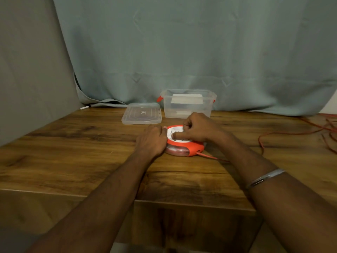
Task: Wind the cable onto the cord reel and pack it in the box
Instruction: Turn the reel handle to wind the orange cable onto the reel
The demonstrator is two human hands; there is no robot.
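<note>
An orange cord reel with a white top disc lies flat on the wooden table. My left hand presses against the reel's left side and holds it. My right hand rests on the white disc with a finger hooked into it. A thin red cable leaves the reel's right side and trails off in loose loops at the right edge. Behind the reel stands a clear plastic box with red latches, open, with white items inside.
The box's clear lid lies flat on the table to the left of the box. A grey-green curtain hangs behind the table. A small white stick lies at the table's back left corner.
</note>
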